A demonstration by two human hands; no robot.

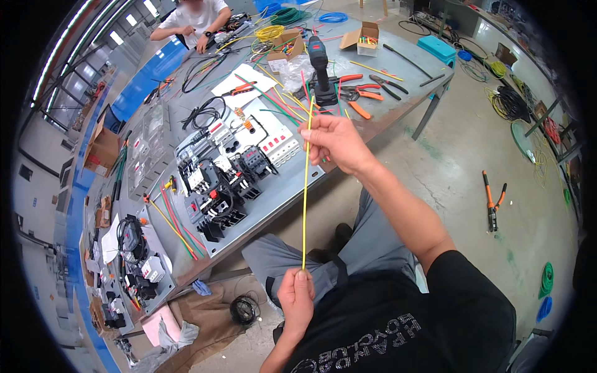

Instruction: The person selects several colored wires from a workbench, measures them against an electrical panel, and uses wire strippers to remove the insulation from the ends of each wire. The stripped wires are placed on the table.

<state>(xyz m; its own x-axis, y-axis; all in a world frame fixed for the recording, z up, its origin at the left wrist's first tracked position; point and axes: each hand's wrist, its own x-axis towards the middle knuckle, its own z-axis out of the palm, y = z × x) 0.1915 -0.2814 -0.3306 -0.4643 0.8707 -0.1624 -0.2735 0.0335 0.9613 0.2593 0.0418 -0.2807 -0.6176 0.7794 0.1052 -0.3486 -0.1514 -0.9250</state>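
Note:
A straight length of yellow wire (pixel 305 205) is stretched between my two hands, running almost upright in the view. My left hand (pixel 295 301) pinches its lower end near my lap. Higher up, beside the table edge, my right hand (pixel 336 144) grips the wire between thumb and fingers, and its upper end sticks out above them. Left of the wire, a metal mounting plate (pixel 283 180) on the table carries black contactors (pixel 214 180), a white terminal row (pixel 280 148) and other electrical parts. Just beyond my right hand stands a black cordless drill (pixel 319 65).
Orange-handled pliers (pixel 360 93), dark-handled pliers (pixel 388 86), cut wires and cardboard boxes (pixel 362 38) lie on the table. A second assembled panel (pixel 163 285) sits at the left. Across the table is another person (pixel 198 22). An orange-handled cutter (pixel 492 202) lies on the floor.

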